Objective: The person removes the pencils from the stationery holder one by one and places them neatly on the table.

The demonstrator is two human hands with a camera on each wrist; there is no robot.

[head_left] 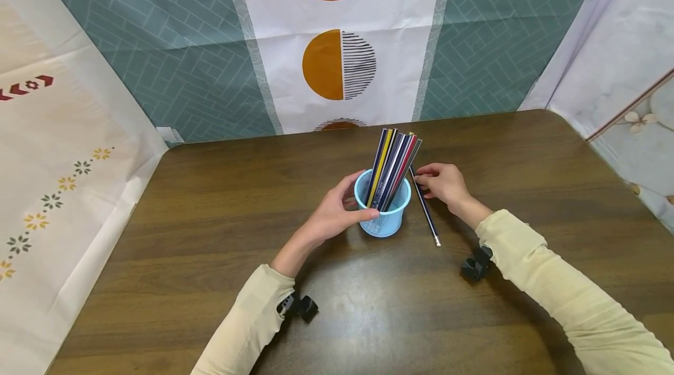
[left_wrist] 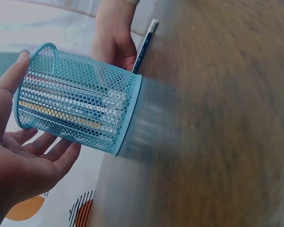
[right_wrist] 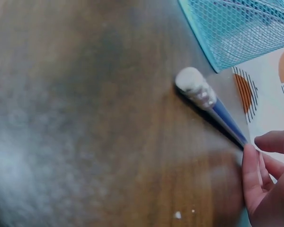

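Note:
A light-blue mesh pencil cup [head_left: 384, 224] stands upright on the table, with a bundle of pencils [head_left: 392, 167] leaning in it, dark, yellow and red among them. My left hand [head_left: 337, 211] holds the cup from the left. In the left wrist view, its thumb lies at the cup's rim and the fingers curve along the opposite side. Right of the cup, a dark-blue pencil [head_left: 427, 214] with a white eraser lies on the table, eraser end toward me. My right hand [head_left: 444, 185] pinches this pencil toward its far end, between thumb and fingers; the fingertips partly hide that end.
The brown wooden table [head_left: 210, 234] extends on both sides of the cup. Behind it hangs a patterned cloth [head_left: 205, 82] in teal and white with orange circles. Pale cloths flank the table left and right. A small black camera [head_left: 476, 265] is strapped at each wrist.

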